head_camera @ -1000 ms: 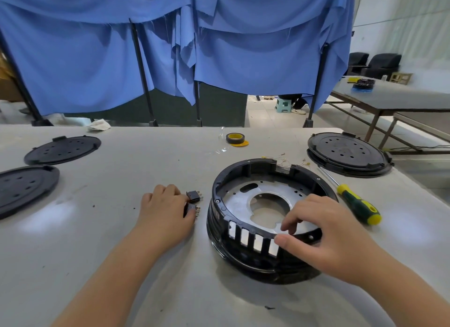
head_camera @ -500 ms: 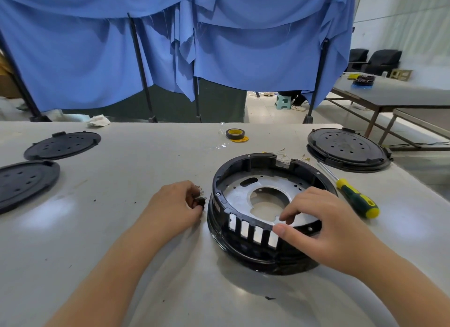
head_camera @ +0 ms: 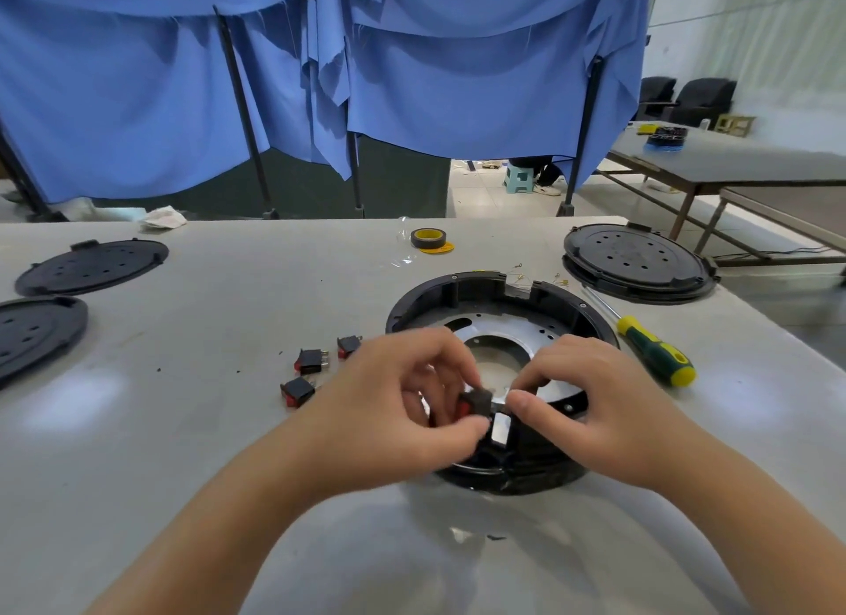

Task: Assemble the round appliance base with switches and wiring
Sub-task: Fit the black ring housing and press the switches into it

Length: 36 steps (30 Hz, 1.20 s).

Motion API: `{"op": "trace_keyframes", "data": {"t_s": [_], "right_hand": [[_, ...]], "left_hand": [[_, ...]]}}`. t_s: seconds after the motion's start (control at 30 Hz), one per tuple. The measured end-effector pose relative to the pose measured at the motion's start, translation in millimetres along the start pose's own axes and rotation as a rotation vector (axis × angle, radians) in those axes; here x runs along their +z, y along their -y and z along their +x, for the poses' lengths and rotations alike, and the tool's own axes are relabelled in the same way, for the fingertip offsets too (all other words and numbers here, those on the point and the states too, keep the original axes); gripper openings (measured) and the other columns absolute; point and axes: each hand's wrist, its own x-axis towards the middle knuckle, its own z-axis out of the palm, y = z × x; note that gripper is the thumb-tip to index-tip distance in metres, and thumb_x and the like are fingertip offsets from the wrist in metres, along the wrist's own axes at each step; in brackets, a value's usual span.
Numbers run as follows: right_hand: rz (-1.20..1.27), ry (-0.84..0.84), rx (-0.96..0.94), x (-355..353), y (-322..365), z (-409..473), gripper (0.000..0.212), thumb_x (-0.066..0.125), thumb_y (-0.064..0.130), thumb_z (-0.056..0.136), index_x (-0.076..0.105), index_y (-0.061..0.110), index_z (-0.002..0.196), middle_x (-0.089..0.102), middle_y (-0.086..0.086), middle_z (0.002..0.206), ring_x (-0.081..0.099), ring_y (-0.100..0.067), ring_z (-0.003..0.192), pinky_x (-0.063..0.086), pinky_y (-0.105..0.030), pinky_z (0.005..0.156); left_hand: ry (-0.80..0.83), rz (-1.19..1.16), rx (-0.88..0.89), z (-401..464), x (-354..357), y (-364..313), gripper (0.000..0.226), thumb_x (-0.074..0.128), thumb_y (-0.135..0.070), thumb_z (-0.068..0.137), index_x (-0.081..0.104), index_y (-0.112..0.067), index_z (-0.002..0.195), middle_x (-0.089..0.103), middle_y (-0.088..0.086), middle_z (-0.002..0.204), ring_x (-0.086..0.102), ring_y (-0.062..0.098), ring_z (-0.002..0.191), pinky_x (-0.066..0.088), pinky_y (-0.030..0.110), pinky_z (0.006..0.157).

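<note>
1. I see the round black base (head_camera: 462,294) sitting on the grey surface (head_camera: 229,431), slightly right of centre, its metal plate (head_camera: 517,328) showing inside the ring.
2. My left hand (head_camera: 398,413) has its fingers clamped on a small black-and-red switch (head_camera: 476,401), held at the near wall of the base.
3. My right hand (head_camera: 590,404) meets it there, thumb and forefinger pinched together on the switch's other end; the contact point is partly hidden.
4. Three more switches (head_camera: 312,360) lie loose on the surface just left of the base, apart from one another.
5. A green-and-yellow screwdriver (head_camera: 654,351) lies right of the base, not touching it.
6. Black perforated covers (head_camera: 636,259) rest at the far right and along the left edge; a roll of tape (head_camera: 428,239) sits behind the base.
</note>
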Motion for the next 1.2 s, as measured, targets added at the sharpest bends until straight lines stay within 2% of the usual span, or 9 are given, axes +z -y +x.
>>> {"op": "trace_keyframes", "data": {"t_s": [0.17, 0.3, 0.47, 0.57, 0.7, 0.8, 1.0, 1.1, 1.2], "right_hand": [[0.003, -0.006, -0.004, 0, 0, 1, 0.034, 0.047, 0.053, 0.082, 0.069, 0.028, 0.073, 0.062, 0.020, 0.069, 0.057, -0.004, 0.076, 0.046, -0.033, 0.072], [0.006, -0.006, 0.003, 0, -1, 1, 0.036, 0.045, 0.053, 0.082, 0.070, 0.028, 0.075, 0.062, 0.020, 0.071, 0.057, -0.003, 0.077, 0.046, -0.033, 0.072], [0.003, -0.008, 0.004, 0, -1, 0, 0.035, 0.046, 0.053, 0.081, 0.069, 0.029, 0.075, 0.062, 0.021, 0.070, 0.057, -0.003, 0.077, 0.046, -0.033, 0.073], [0.005, -0.006, 0.003, 0, -1, 0, 0.035, 0.046, 0.053, 0.081, 0.069, 0.029, 0.075, 0.062, 0.021, 0.071, 0.057, -0.003, 0.077, 0.046, -0.033, 0.073], [0.010, -0.004, 0.006, 0, 0, 0, 0.034, 0.046, 0.053, 0.081, 0.069, 0.029, 0.075, 0.062, 0.021, 0.071, 0.057, -0.004, 0.078, 0.046, -0.032, 0.073], [0.009, 0.000, 0.016, 0, 0, 0, 0.035, 0.046, 0.054, 0.081, 0.069, 0.029, 0.076, 0.062, 0.021, 0.071, 0.057, -0.003, 0.078, 0.046, -0.032, 0.074], [0.021, 0.012, 0.022, -1, 1, 0, 0.036, 0.046, 0.055, 0.080, 0.070, 0.028, 0.076, 0.062, 0.020, 0.071, 0.057, -0.004, 0.079, 0.046, -0.034, 0.074], [0.032, 0.011, 0.026, -1, 1, -1, 0.037, 0.046, 0.055, 0.080, 0.069, 0.028, 0.076, 0.062, 0.019, 0.071, 0.057, -0.005, 0.079, 0.046, -0.035, 0.074], [0.063, 0.009, 0.022, -3, 2, -2, 0.034, 0.049, 0.055, 0.080, 0.069, 0.029, 0.077, 0.062, 0.019, 0.071, 0.058, -0.005, 0.080, 0.047, -0.035, 0.075]], "left_hand": [[0.079, 0.111, 0.004, -2, 14, 1, 0.024, 0.077, -0.017, 0.076, 0.055, -0.026, 0.079, 0.065, -0.006, 0.064, 0.056, 0.001, 0.048, 0.044, 0.014, 0.049], [0.099, 0.111, -0.020, -2, 16, 0, 0.025, 0.078, -0.014, 0.075, 0.055, -0.022, 0.077, 0.063, -0.011, 0.060, 0.054, -0.002, 0.045, 0.038, 0.006, 0.048], [0.100, 0.174, -0.003, -2, 20, 1, 0.027, 0.079, -0.017, 0.075, 0.053, -0.024, 0.074, 0.062, -0.011, 0.060, 0.051, -0.002, 0.044, 0.036, 0.005, 0.047], [0.065, 0.289, 0.064, -2, 24, 3, 0.028, 0.079, -0.022, 0.075, 0.051, -0.025, 0.073, 0.059, -0.012, 0.058, 0.055, 0.002, 0.050, 0.035, 0.006, 0.048], [0.036, 0.458, 0.135, -3, 27, 3, 0.026, 0.076, -0.033, 0.075, 0.050, -0.027, 0.075, 0.055, -0.013, 0.059, 0.058, 0.009, 0.058, 0.039, 0.014, 0.049], [0.018, 0.514, 0.162, -4, 28, 3, 0.024, 0.074, -0.038, 0.075, 0.053, -0.028, 0.078, 0.050, -0.020, 0.059, 0.055, 0.005, 0.057, 0.041, 0.017, 0.051], [-0.060, 0.509, 0.123, -2, 29, 4, 0.022, 0.077, -0.041, 0.074, 0.059, -0.029, 0.080, 0.062, -0.018, 0.066, 0.054, -0.001, 0.059, 0.045, 0.020, 0.055], [-0.079, 0.573, 0.142, -2, 30, 4, 0.027, 0.077, -0.049, 0.073, 0.061, -0.029, 0.082, 0.062, -0.018, 0.066, 0.048, -0.003, 0.054, 0.048, 0.026, 0.054], [-0.168, 0.710, 0.244, -1, 31, 2, 0.037, 0.074, -0.056, 0.069, 0.061, -0.024, 0.082, 0.049, -0.018, 0.064, 0.041, 0.000, 0.056, 0.038, 0.021, 0.048]]}}
